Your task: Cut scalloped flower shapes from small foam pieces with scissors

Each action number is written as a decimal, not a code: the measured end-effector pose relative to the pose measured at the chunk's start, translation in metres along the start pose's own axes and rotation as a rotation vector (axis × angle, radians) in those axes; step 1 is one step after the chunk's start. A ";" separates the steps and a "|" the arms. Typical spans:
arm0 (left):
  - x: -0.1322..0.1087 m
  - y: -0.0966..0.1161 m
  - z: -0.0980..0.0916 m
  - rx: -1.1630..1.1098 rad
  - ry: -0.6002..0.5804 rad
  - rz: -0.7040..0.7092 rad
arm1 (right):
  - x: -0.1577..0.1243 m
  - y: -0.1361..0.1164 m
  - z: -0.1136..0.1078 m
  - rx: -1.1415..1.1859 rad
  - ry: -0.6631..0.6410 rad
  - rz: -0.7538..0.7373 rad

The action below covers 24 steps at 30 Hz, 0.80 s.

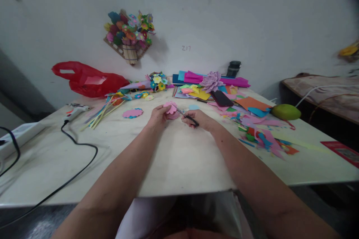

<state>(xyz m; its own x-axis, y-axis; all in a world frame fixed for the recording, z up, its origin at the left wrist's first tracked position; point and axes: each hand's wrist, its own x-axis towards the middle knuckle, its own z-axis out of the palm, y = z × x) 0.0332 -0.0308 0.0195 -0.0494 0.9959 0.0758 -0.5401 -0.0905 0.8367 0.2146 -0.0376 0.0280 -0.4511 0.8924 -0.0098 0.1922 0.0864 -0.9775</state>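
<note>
Near the middle of the white table, my left hand [159,115] pinches a pink scalloped paper piece [170,108] by its left side. My right hand [196,118] is closed round the black handles of the scissors [190,118]. The blades point up and left and meet the right edge of the pink piece. To the left of my left hand lies a pink oval with a blue scalloped border [132,113]. A light blue paper piece [193,107] lies just behind my right hand.
A glue gun [75,112] with a black cable and a power strip [22,136] are at the left. A red bag [89,80] stands at the back left. Paper scraps [263,134], a phone [221,98] and a green fruit-like object [286,112] lie at the right.
</note>
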 end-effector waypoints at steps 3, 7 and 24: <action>-0.001 0.001 0.001 0.002 -0.009 0.003 | 0.001 0.002 -0.001 0.012 -0.027 0.000; -0.001 0.000 0.000 0.003 -0.021 0.008 | 0.002 0.006 -0.003 0.018 -0.049 -0.007; -0.002 0.000 0.003 0.061 -0.030 -0.048 | 0.004 0.010 -0.008 0.027 0.006 -0.033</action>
<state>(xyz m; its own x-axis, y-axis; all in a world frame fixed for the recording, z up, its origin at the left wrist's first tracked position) 0.0355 -0.0325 0.0213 0.0014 0.9987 0.0506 -0.4887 -0.0435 0.8714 0.2217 -0.0297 0.0200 -0.4513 0.8920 0.0242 0.1535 0.1043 -0.9826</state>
